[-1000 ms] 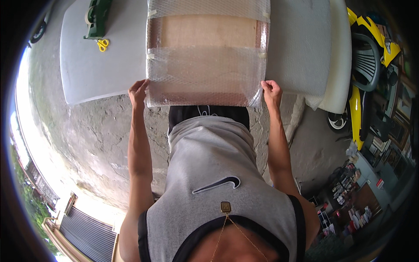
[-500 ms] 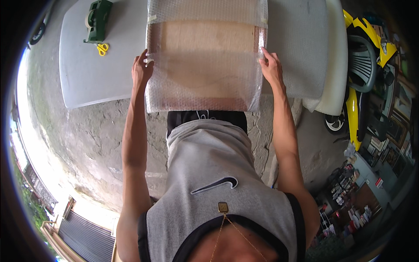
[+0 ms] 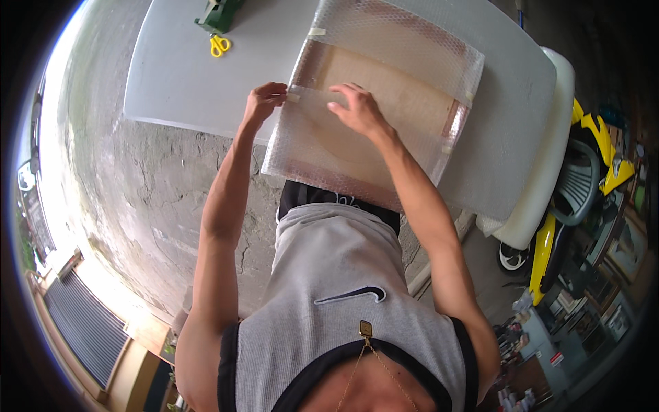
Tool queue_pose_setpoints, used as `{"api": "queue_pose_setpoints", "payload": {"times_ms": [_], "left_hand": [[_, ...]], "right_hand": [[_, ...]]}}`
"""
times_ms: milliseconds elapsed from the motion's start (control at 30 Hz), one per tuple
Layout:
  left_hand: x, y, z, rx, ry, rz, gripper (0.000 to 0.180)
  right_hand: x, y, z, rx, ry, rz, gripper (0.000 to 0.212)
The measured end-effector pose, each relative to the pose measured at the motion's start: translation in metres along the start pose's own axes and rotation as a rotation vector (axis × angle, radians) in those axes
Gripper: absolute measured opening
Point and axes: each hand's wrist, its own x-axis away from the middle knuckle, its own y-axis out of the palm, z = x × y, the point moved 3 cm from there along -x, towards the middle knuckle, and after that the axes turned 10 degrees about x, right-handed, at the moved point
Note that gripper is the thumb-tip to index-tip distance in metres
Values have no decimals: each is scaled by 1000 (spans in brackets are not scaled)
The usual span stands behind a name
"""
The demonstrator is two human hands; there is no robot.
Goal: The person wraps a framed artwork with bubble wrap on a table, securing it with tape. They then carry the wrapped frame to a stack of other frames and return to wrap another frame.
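Note:
A flat, framed wooden panel (image 3: pixel 384 79) lies wrapped in clear bubble wrap (image 3: pixel 312 147) on the pale table, turned slightly clockwise. At the left edge of the wrap, my left hand (image 3: pixel 266 100) has its fingers pinched together on the end of a short strip of tape (image 3: pixel 293 97). Over the wrapped panel hovers my right hand (image 3: pixel 358 111), thumb and fingers apart, holding nothing. A second tape piece (image 3: pixel 317 31) sits higher on the same edge. Beyond my left hand lie yellow-handled scissors (image 3: pixel 220 46) and a green tape dispenser (image 3: pixel 218 14), partly cut off by the picture's edge.
The pale grey table (image 3: pixel 185 82) has a rounded left end. More bubble wrap (image 3: pixel 508 130) spreads under the panel on the right, beside a thick white roll (image 3: pixel 535 213). A grey plastic chair (image 3: pixel 576 184) and yellow vehicle panels (image 3: pixel 544 257) stand farther right.
My right hand has left the panel's right edge and come left over its middle. The view has turned, so the panel now appears tilted. My left hand stays at the left edge.

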Motion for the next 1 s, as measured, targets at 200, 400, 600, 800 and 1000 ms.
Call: {"api": "queue_pose_setpoints", "payload": {"times_ms": [200,400,600,800,1000], "left_hand": [[15,3,-9,190,-46,22,27],[22,8,-10,223,-130,93,24],[22,9,-12,198,-106,104,24],[23,12,-4,158,183,170,18],[2,1,1,33,211,37,16]], "right_hand": [[-66,63,-50,66,107,-192,37],[-77,66,-51,62,257,-343,35],[-79,64,-60,177,171,-432,34],[-82,67,-63,207,157,-537,30],[-80,76,-59,210,-31,-415,20]]}}
